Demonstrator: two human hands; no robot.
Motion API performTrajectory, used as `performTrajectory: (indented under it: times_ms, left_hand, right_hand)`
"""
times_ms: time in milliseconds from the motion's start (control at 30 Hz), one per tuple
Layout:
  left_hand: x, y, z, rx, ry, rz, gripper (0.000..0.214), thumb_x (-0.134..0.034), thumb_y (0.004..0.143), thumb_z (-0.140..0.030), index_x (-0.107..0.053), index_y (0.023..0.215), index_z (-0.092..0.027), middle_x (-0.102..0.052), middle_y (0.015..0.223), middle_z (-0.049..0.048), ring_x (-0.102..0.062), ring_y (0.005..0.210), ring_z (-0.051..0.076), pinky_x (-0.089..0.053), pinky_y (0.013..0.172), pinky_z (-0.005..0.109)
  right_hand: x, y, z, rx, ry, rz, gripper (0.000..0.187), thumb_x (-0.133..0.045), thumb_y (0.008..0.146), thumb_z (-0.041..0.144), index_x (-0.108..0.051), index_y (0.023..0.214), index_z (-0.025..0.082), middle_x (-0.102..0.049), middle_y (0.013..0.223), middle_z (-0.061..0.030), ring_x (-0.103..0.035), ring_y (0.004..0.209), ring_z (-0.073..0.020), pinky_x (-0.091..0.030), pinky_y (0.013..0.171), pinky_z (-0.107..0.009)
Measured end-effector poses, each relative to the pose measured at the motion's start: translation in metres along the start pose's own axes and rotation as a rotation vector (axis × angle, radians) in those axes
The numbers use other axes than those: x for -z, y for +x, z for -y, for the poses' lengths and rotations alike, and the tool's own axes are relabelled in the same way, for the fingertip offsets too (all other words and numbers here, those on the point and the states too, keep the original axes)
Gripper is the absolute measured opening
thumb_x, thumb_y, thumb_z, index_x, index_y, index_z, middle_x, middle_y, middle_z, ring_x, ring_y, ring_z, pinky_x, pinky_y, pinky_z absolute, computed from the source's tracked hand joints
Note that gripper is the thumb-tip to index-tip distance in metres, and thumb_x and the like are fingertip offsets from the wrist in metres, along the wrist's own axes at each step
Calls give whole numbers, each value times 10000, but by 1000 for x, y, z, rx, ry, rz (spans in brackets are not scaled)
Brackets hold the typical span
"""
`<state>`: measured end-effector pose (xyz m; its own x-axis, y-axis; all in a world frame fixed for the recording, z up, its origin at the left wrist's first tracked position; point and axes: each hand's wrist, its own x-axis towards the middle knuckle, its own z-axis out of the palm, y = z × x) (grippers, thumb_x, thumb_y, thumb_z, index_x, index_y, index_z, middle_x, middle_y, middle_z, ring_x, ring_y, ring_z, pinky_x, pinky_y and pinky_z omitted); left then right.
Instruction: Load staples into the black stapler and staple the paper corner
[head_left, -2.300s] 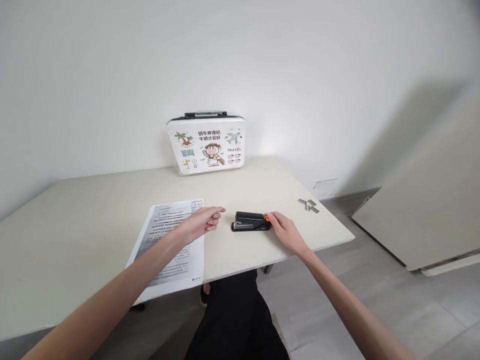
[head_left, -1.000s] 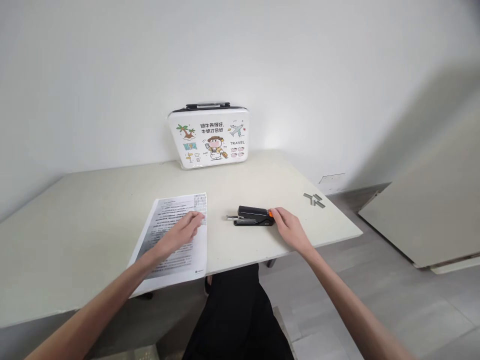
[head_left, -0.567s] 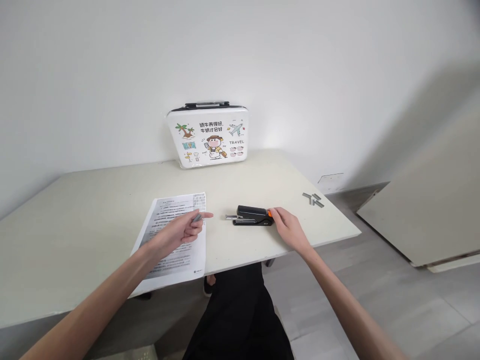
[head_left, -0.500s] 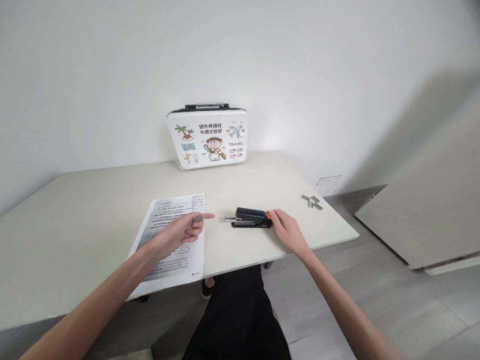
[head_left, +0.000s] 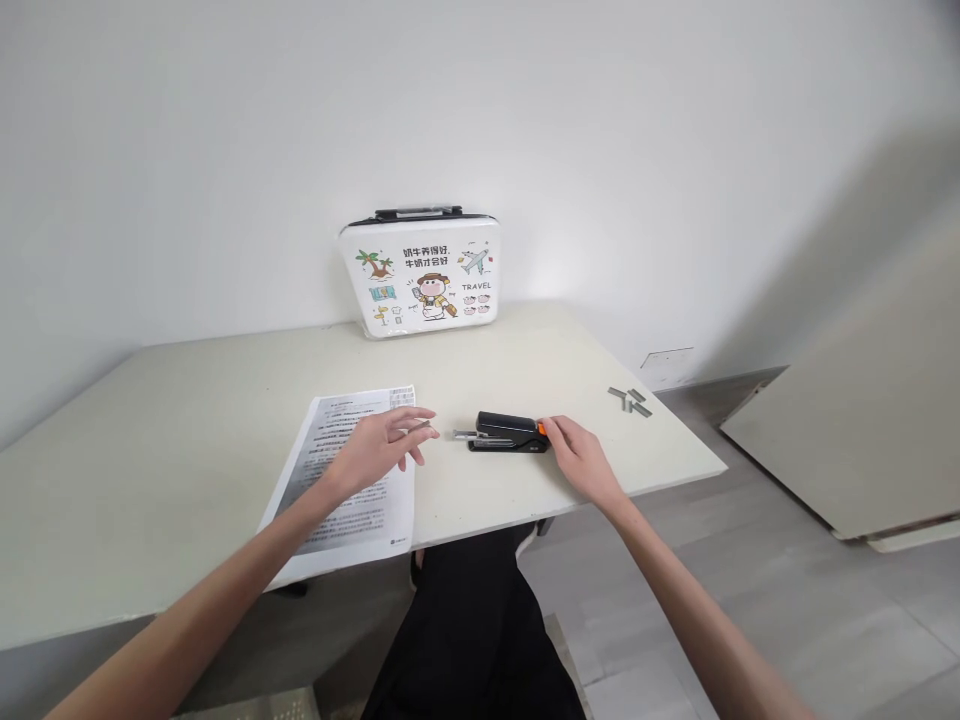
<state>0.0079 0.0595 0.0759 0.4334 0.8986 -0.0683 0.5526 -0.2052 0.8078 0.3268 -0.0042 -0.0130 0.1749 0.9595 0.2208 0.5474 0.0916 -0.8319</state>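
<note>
A black stapler [head_left: 504, 432] with an orange rear button lies on the cream table [head_left: 187, 440], its metal staple tray [head_left: 463, 435] slid out to the left. My right hand [head_left: 577, 458] grips the stapler's back end, fingertips on the orange button. My left hand [head_left: 382, 445] hovers over the top right corner of a printed sheet [head_left: 341, 485], just left of the tray. Its fingers are loosely closed on a small grey staple strip [head_left: 424, 432], of which only a sliver shows.
A white carry case [head_left: 420, 272] with cartoon travel pictures stands against the wall at the table's back. Several loose grey staple strips [head_left: 630, 401] lie near the right edge. A large board [head_left: 862, 420] leans on the floor at right. My dark-clothed legs are under the table.
My left hand dropped onto the paper, lifted pinching a staple strip, then moved right toward the stapler. The stapler's tray slid out to the left. My right hand stayed on the stapler's back.
</note>
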Motion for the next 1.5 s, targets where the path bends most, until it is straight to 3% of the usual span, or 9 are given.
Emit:
performTrajectory:
  times_ms: [100,233,333,467,733,1000,1200,1500]
  left_hand:
    - [-6,6,-2,-87,69,-23,375,-649,952,-575,-739,1104,-244,-800,1075,46,-745,739,192,-549,587,277]
    - [-17,14,-3,-293,189,-94,276,-652,959,-501,-780,1042,-271,-784,1111,27,-730,900,196,-572,746,292]
    - [-23,20,-2,-367,240,-139,282,-673,949,-512,-809,1031,-279,-771,1090,36,-701,870,189,-561,773,309]
    - [-24,23,-3,-345,231,-139,283,-692,937,-519,-820,1031,-284,-797,1080,27,-718,851,195,-574,790,323]
    - [-21,22,-4,-234,117,-142,304,-703,910,-533,-803,1038,-276,-828,1096,-6,-792,972,230,-602,981,358]
    - [-32,33,2,-211,-23,-153,399,-703,915,-589,-730,1124,-251,-826,1115,42,-797,985,247,-592,999,385]
    - [-38,37,4,-175,-42,-148,370,-691,933,-573,-749,1086,-241,-827,1106,43,-785,1020,239,-578,985,372]
    - [-49,40,13,-207,80,-163,262,-760,877,-505,-800,988,-271,-831,1034,1,-765,917,214,-584,945,357]
  right_hand:
    - [0,0,0,-4,-9,2,472,-366,1060,569,-702,1020,241,-770,1043,-83,-679,979,-273,-459,877,-370]
    - [0,0,-1,6,-11,1,471,-365,1066,560,-708,1032,240,-773,1063,-79,-690,999,-265,-468,887,-364]
    - [0,0,-1,9,-15,-2,473,-363,1067,562,-707,1034,240,-773,1068,-78,-692,999,-261,-473,885,-360]
    - [0,0,-1,17,-21,-2,476,-355,1068,563,-702,1016,241,-770,1037,-77,-688,973,-258,-473,869,-356]
    - [0,0,-1,27,-31,-8,466,-350,1068,549,-698,1015,244,-766,1023,-73,-685,957,-257,-468,861,-356]
    - [2,0,0,26,-22,-3,466,-354,1068,552,-698,1011,243,-762,1006,-70,-679,949,-254,-469,856,-350]
    - [1,1,-2,29,-27,-2,478,-351,1071,562,-703,1026,242,-768,1028,-80,-684,960,-260,-475,874,-364]
    - [1,1,-1,21,-25,2,504,-340,1068,588,-700,1016,238,-766,1029,-91,-678,960,-269,-472,872,-372]
